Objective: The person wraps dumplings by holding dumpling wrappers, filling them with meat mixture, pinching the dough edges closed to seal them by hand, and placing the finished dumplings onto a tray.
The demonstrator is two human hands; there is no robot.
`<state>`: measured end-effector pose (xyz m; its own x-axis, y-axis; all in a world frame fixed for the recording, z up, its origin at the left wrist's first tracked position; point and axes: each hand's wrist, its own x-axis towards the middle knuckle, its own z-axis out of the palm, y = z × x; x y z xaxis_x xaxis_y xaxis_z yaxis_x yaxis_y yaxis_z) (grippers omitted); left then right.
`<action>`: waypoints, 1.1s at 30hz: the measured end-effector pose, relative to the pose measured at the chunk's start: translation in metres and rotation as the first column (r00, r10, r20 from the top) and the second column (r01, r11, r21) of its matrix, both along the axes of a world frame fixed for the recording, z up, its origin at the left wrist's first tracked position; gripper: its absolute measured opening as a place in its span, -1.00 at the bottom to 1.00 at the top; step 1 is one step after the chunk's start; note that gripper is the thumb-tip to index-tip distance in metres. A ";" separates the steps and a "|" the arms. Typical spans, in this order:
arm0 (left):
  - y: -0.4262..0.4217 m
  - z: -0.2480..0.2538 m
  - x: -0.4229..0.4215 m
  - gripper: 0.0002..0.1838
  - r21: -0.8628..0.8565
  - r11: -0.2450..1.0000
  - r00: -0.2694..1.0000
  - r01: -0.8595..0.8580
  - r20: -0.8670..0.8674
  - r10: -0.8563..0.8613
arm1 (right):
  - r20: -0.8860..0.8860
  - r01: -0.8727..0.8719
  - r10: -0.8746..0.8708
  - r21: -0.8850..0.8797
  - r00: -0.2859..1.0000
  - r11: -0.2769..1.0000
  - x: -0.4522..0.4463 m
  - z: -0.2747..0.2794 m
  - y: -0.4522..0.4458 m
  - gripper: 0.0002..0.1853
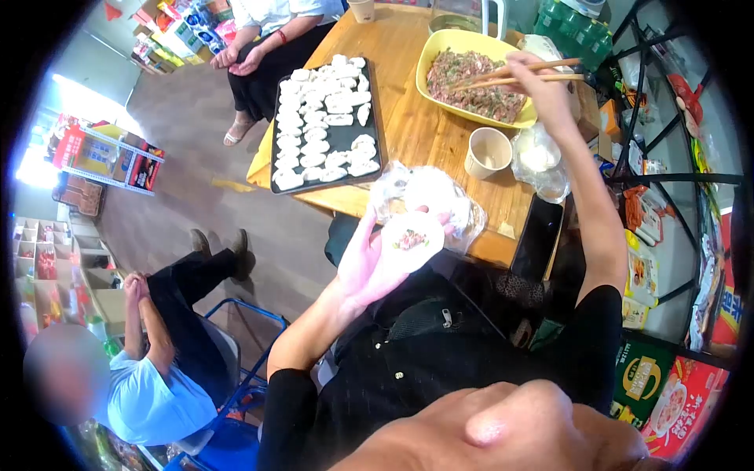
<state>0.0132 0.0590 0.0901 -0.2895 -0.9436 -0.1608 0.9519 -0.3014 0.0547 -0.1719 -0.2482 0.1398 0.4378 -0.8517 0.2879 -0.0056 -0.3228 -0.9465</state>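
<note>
In my left hand [363, 265] lies a round white dumpling wrapper [425, 253], with a small mound of meat filling [409, 239] at its middle. My right hand [542, 86] grips a pair of wooden chopsticks [561, 63], their tips in the minced meat [471, 71] with green bits. That meat fills a yellow bowl [422, 74] on the wooden table. Just beyond my left hand, a clear plastic bag [470, 224] holds white wrappers or dough. A dark tray [342, 140] to the left carries many folded dumplings [312, 118] in rows.
A paper cup [488, 151] and a bagged white item [538, 149] stand before the bowl. A dark phone-like slab [537, 235] lies at the table's [400, 118] right edge. Packed shelves [644, 179] line the right. One person sits beyond the tray, another at lower left.
</note>
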 end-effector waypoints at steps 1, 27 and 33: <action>0.001 0.000 -0.001 -0.15 0.032 0.999 0.999 -0.001 0.040 0.000 | -0.024 -0.041 0.040 -0.019 0.999 0.999 0.007 -0.006 -0.003 -0.73; -0.010 0.001 -0.004 -0.14 0.024 0.999 0.990 0.025 0.137 -0.028 | 0.181 -0.039 0.011 0.153 0.984 0.987 -0.009 -0.030 -0.008 -0.72; -0.037 0.024 0.008 -0.14 -0.048 0.998 0.999 -0.031 0.012 0.032 | 0.352 -0.151 0.048 0.271 0.935 0.951 -0.044 0.001 0.068 -0.70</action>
